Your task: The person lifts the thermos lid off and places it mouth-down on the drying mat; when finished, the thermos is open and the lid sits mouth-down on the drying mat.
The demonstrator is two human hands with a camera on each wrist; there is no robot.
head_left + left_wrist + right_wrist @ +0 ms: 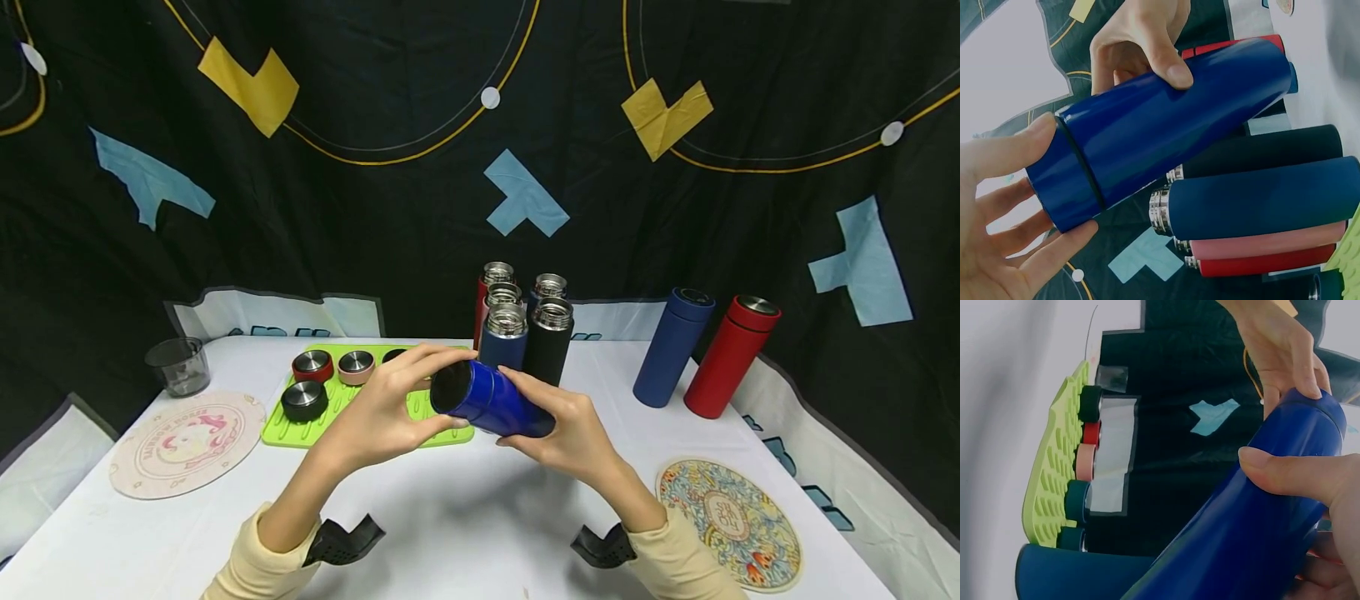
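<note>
A glossy blue thermos flask (498, 404) is held tilted above the table, its lid end toward the left. My left hand (378, 412) grips the lid (1063, 178), thumb on one side and fingers on the other. Around the body, my right hand (566, 429) holds the flask, its thumb lying along the surface in the right wrist view. A dark seam separates lid from body, and the lid is on the flask. Just behind stand several lidless flasks with bare metal necks, among them a navy flask (502, 346) and a black flask (550, 343).
A green ribbed tray (442, 437) at left carries several lids, including a red lid (312, 367) and a black lid (304, 403). Farther left are a clear cup (182, 371) and a pink round mat (180, 462). Rightward stand lidded blue (670, 354) and red (727, 362) flasks and a floral mat (757, 546).
</note>
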